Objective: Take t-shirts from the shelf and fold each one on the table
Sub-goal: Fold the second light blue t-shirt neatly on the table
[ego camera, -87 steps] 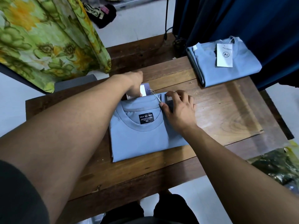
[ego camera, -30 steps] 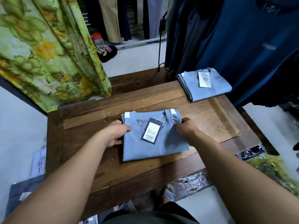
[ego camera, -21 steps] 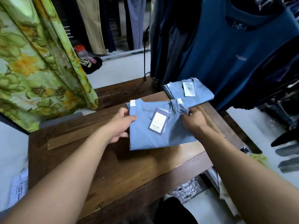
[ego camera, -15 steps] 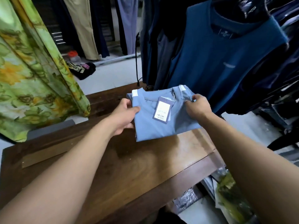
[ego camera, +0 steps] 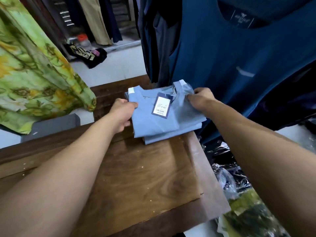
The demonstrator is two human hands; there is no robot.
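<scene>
Folded t-shirt [ego camera: 164, 115] sits atop a second folded shirt [ego camera: 171, 136] at the table's [ego camera: 145, 177] far right corner. We pinch its edges, left hand [ego camera: 122, 113] and right hand [ego camera: 201, 99], fingers curled on cloth. An uneven release could skew the stack or spill it over the edge.

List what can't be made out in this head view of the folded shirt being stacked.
- Lower folded t-shirt: mostly covered by the held folded t-shirt; only its near edge shows.
- Hang tag: print too small and blurred to read.
- Left hand and right hand: fingers tucked under the cloth.
- Wooden table: near-left part hidden by forearms.
</scene>
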